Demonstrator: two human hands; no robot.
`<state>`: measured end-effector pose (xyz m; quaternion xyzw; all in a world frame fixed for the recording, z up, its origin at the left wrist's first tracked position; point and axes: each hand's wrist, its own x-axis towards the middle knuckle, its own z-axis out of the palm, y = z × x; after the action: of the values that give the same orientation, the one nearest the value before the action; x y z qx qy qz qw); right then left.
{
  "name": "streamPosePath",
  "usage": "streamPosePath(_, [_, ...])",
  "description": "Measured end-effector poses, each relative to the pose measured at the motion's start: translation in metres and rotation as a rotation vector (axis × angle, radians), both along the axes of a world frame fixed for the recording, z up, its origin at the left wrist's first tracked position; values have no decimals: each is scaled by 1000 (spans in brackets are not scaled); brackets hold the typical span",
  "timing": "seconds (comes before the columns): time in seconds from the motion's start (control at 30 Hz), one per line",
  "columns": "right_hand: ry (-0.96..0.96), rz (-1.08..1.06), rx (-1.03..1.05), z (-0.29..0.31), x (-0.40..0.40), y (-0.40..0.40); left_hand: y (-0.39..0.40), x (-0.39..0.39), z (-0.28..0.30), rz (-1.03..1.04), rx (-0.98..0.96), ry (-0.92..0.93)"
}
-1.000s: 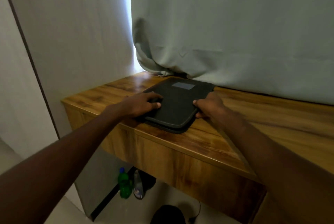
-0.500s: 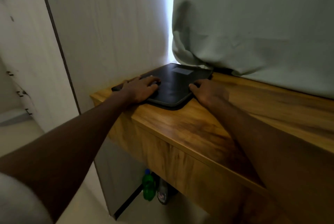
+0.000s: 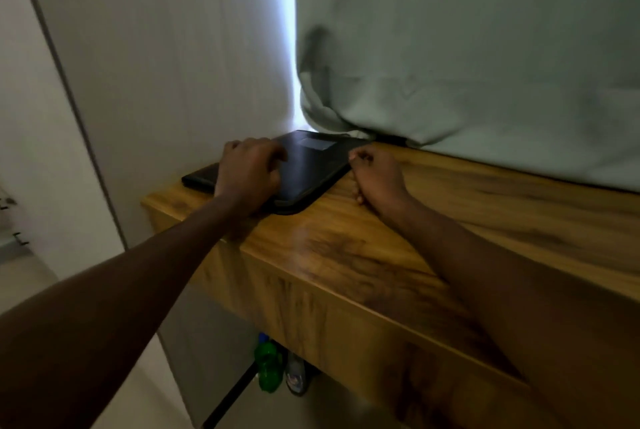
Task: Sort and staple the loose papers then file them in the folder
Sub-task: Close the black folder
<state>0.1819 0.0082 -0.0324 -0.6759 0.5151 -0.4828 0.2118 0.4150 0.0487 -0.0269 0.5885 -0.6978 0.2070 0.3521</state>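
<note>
A black zipped folder (image 3: 313,169) lies flat on the far left corner of the wooden surface (image 3: 398,255), its far edge tucked just under the hem of a pale green curtain (image 3: 467,65) and its left side near the white wall (image 3: 173,65). A pale rectangular label (image 3: 317,142) shows on its top face near the far end. The left hand (image 3: 247,174) rests on the folder's left part, palm down, with the fingers loosely bent and spread over the cover; this grip is not closed round anything, it only lies on top, and the heel of the hand sits near the folder's near left edge. A narrow dark strip of the folder, or of something beneath it, juts out to the left of that hand (image 3: 201,177); which it is cannot be told. The right hand (image 3: 375,177) sits on the surface just beside the folder's right edge, its fingers curled inward toward the palm with the knuckles against the edge of the cover. Whether this grip pinches the edge or a zip pull, or holds nothing, cannot be told, since the fingertips are turned away and dim. The folder thus lies between the two hands, under the left and touching or nearly touching the right. Both forearms reach in from the near side. Under the surface, on the floor, stand a green bottle (image 3: 268,368) with a blue cap and a clear bottle (image 3: 296,375) just beside it.
</note>
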Motion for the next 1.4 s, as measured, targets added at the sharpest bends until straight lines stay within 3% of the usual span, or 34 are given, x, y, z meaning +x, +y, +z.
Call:
streamPosePath(0.17, [21, -119, -151, 36, -83, 53, -1, -136, 13, -223, -26, 210])
streamPosePath(0.33, [147, -463, -171, 62, -218, 125, 14, -286, 18, -448, 18, 283])
streamPosePath(0.53, [452, -744, -4, 50, -371, 187, 45, -410, 3, -579, 125, 182])
streamPosePath(0.63, [609, -797, 214, 28, -416, 206, 53, -429, -13, -547, 157, -16])
streamPosePath(0.73, [631, -760, 316, 10, -432, 222, 56, -428, -12, -481, 112, 44])
streamPosePath(0.93, [554, -869, 195, -9, -433, 214, 59, -411, -10, -444, 233, 225])
streamPosePath(1.17, [553, -922, 288, 0, -425, 187, 36, -330, -9, -303, 182, -28])
streamPosePath(1.3, [476, -831, 218, -1, -373, 156, 24, -260, -5, -256, 129, -36])
streamPosePath(1.4, [396, -739, 137, -4, -312, 127, 15, -206, -2, -106, 102, -56])
